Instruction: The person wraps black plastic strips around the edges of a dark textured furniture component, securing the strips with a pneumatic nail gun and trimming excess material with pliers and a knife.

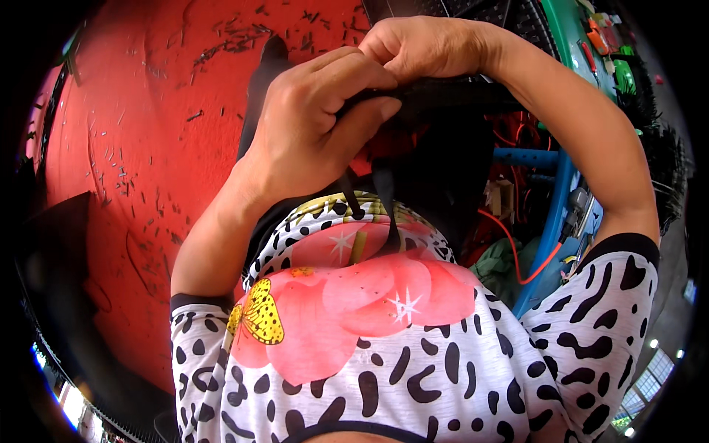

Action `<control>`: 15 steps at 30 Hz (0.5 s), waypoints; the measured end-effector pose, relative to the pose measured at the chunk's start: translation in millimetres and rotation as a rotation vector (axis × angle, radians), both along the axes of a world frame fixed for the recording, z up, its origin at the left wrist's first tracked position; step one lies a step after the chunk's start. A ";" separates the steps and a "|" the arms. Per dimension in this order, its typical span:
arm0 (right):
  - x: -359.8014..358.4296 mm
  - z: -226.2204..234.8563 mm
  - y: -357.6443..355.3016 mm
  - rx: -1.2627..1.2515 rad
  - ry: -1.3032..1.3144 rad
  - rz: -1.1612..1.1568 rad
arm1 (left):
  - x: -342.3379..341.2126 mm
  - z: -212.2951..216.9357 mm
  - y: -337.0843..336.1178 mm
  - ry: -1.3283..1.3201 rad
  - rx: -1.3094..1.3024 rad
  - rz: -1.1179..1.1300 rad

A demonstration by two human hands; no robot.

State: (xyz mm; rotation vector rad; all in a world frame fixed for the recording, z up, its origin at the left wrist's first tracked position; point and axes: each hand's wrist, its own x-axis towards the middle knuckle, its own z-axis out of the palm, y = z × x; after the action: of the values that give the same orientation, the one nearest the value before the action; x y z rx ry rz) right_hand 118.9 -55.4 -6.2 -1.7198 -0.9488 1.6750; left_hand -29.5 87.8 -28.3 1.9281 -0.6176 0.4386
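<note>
My left hand is closed, its thumb and fingers round a dark edge of a black piece whose kind I cannot make out. The piece stretches to the right beneath my right wrist. My right hand is closed in a pinch, its fingertips against the fingers of my left. Whatever it pinches is hidden behind the knuckles. Below the hands, dark straps hang over the front of my patterned shirt.
Small black scraps litter the red floor on the left. To the right stand a blue frame with a red-orange hose, and a green surface bearing tools. A black crate-like grid lies beyond my right forearm.
</note>
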 end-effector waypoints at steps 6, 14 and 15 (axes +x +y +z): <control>0.7 18.4 -18.0 0.194 -0.281 -0.119 | -7.4 4.3 -4.3 0.002 0.016 0.019; -27.4 39.7 -21.2 0.243 -0.055 -0.449 | -4.6 5.9 -5.1 0.004 0.016 0.079; -22.2 39.1 -23.6 0.302 -0.092 -0.339 | -4.6 5.1 -5.1 0.003 0.025 0.073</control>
State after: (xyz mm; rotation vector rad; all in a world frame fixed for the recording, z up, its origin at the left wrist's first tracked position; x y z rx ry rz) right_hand 96.7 -79.1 32.8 -1.6528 -0.8444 1.1812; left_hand -34.2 82.7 -23.3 1.9794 -0.5541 0.4759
